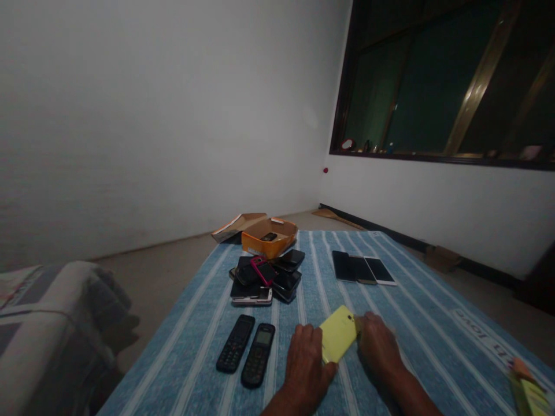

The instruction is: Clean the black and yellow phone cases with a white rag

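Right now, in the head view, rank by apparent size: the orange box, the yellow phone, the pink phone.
1. Orange box, though farthest away.
2. Yellow phone, held between the left hand and right hand; nearness enlarges it.
3. Pink phone.

Hidden or cut off, as we find it:
- Yellow phone (338,333), lower centre: our left hand (307,361) covers its near corner, our right hand (378,345) its right edge; how firm the grip is we cannot tell.
- Both forearms: cut by the bottom edge.
- Phone pile (265,278), centre: lower handsets buried, count unclear.
- Small dark item in the orange box (269,237): too small to identify.
- Yellow-green object (529,388), lower right corner: cropped.
- Items on the window sill (368,146): too dim and small.
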A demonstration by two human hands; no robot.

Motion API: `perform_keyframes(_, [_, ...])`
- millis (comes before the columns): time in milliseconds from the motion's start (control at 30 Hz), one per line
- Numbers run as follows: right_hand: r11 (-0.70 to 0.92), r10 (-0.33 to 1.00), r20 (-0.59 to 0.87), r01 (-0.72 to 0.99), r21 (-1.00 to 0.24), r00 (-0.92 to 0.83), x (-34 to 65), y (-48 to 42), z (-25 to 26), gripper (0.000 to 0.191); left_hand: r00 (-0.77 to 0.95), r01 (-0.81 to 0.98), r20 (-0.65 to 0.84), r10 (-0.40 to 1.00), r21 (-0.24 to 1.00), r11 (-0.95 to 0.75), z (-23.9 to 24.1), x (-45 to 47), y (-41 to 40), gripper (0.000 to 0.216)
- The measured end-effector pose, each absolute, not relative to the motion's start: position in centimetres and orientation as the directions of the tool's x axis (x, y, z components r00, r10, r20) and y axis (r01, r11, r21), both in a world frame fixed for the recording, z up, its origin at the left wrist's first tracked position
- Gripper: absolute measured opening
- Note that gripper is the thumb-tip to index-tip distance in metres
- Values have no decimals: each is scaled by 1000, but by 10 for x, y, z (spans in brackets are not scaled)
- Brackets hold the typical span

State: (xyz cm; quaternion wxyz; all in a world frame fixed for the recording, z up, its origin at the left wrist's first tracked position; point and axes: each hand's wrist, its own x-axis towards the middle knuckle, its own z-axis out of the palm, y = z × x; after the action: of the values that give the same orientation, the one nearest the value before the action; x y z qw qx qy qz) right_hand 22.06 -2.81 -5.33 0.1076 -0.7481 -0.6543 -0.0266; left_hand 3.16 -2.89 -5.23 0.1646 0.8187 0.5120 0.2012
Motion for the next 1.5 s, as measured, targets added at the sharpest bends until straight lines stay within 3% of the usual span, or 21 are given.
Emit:
perform_keyframes(200, [44, 933, 360, 993, -110, -1, 191, -22, -81, 33, 393, 770, 196, 898, 464, -438, -61, 31, -26, 32])
perform_keyframes(400, [248, 791, 588, 967, -54, -170, 186, -37, -136, 50, 412, 768, 247, 877, 425, -480, -74, 30, -24, 30])
perform_keyframes(533, [364, 738, 636, 926, -94, -225, 203, -41, -152, 56, 420, 758, 307, 854, 399, -516, -81, 28, -23, 30])
perform_keyframes(800, [431, 809, 544, 854, -291, -223, 229, -26, -109, 46, 434, 731, 344, 833, 407, -549, -86, 24, -23, 35])
perform_keyframes(967, [322, 924, 332, 858, -400, -192, 230, -13, -78, 39, 438, 727, 348, 829, 406, -554, -93, 22, -18, 42])
perform_keyframes(1100, [248, 957, 240, 885, -393, -162, 228, 2, -71, 40, 460, 714, 358, 812, 394, -578, -96, 22, -16, 46])
perform_keyframes(1233, [144, 981, 172, 940, -308, -94, 222, 15, -68, 42, 416, 733, 381, 826, 396, -553, -101, 25, -16, 42])
perform_keyframes(1367, [37, 988, 152, 976, -214, -4, 214, 19, -66, 37, 422, 726, 412, 807, 380, -573, -105, 25, -15, 41])
perform_keyframes(1500, [-1, 989, 144, 977, -214, 32, 216, 18, -68, 40, 436, 730, 425, 793, 349, -588, -106, 24, -15, 49])
